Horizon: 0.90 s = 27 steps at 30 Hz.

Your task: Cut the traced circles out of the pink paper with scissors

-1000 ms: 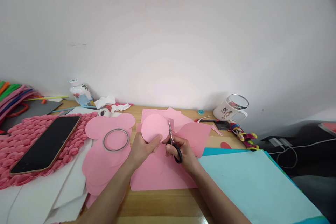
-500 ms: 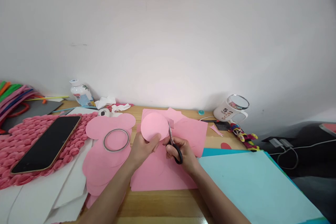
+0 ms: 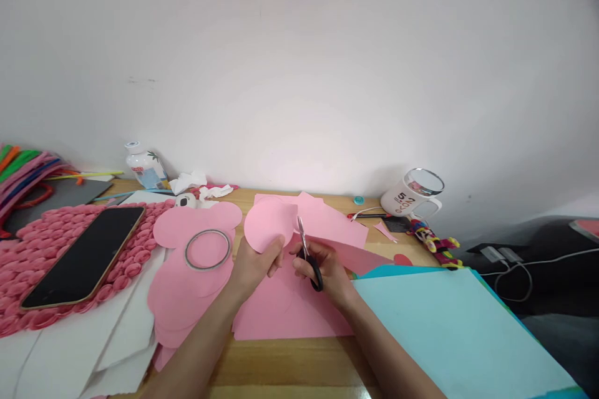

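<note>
My left hand point(image 3: 255, 265) pinches the lower edge of a rounded pink paper piece point(image 3: 267, 226), thumb on its front. In my right hand point(image 3: 325, 268) are black-handled scissors point(image 3: 302, 240), blades pointing up just right of the rounded piece; whether they touch the paper is hard to tell. Behind and below both hands lies a stack of pink paper sheets point(image 3: 294, 318). A loose pink offcut point(image 3: 355, 250) sits right of the scissors. To the left, a bear-shaped pink paper cutout point(image 3: 178, 305) carries a metal ring point(image 3: 187, 252).
On the left, a phone point(image 3: 87, 259) lies on a mat of pink paper rosettes point(image 3: 37, 240). A white bottle point(image 3: 146, 167) and crumpled tissue point(image 3: 187, 182) stand behind. To the right are light blue sheets point(image 3: 449, 324), a mug point(image 3: 405, 196) and a small doll point(image 3: 435, 244).
The rounded piece has shifted slightly left and turned in my left hand. The pink offcut on the right has slid and tilted toward the blue sheets. My right hand barely moved.
</note>
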Available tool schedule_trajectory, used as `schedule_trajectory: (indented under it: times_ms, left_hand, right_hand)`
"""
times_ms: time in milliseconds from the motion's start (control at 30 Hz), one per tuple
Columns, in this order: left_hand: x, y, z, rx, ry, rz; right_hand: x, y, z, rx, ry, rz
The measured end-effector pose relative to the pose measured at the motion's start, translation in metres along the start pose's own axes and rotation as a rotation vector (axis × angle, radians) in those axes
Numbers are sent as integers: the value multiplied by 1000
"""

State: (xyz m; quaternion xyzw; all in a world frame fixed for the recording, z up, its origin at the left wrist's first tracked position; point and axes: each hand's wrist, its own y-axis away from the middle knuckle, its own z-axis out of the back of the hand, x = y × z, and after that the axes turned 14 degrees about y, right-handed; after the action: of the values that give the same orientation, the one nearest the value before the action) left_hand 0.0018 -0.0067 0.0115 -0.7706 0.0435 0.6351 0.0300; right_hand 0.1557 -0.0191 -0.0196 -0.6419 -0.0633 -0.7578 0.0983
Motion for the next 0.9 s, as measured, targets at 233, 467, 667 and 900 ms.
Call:
schedule_trajectory:
  times_ms: [233, 467, 667, 900]
  left_hand:
    - [3, -3, 3, -69, 36, -90]
    - [0, -4, 1, -217, 191, -78]
    - [-5, -4, -1, -257, -15, 12]
    - [-3, -6, 1, -339, -83, -12]
  right_hand:
    - [-3, 2, -2, 104, 72, 14]
    - [2, 5, 10, 341, 96, -19]
    - [-8, 15, 15, 1173, -732, 350]
    - [-31, 0, 40, 911, -900, 642]
